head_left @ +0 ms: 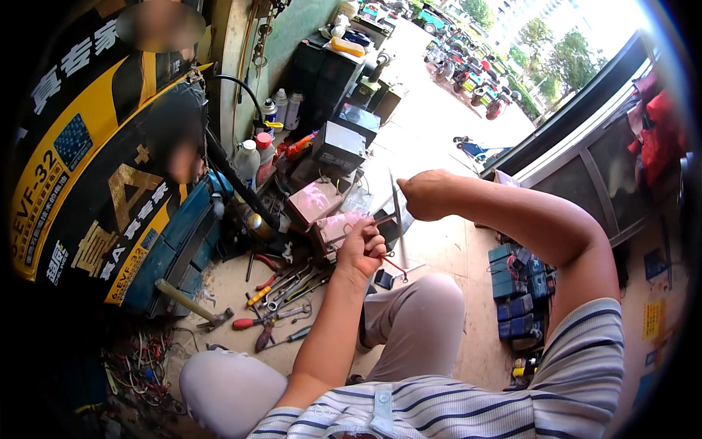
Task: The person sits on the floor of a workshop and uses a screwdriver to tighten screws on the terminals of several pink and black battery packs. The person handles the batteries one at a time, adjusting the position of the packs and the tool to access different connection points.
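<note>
My left hand [363, 247] is closed around a short red wire [395, 266]; one end with a small ring hangs below the fingers. A thin metal piece also sticks out at its fingertips, toward my other hand. My right hand [425, 194] is a fist on a long, thin metal tool [399, 214], which points down past the left fingertips. Its exact kind is unclear, and the fist hides its upper part. Just behind the left hand stand two pink-topped box-shaped batteries [316, 199], the nearer one partly covered by that hand.
Pliers, wrenches and screwdrivers [274, 311] lie on the floor left of my knees, beside a hammer [196, 304]. Tangled wires [142, 366] are at lower left. Grey batteries [340, 146] and bottles [247, 161] stand beyond. Blue batteries [515, 293] sit at right. Parked scooters [479, 80] are outside.
</note>
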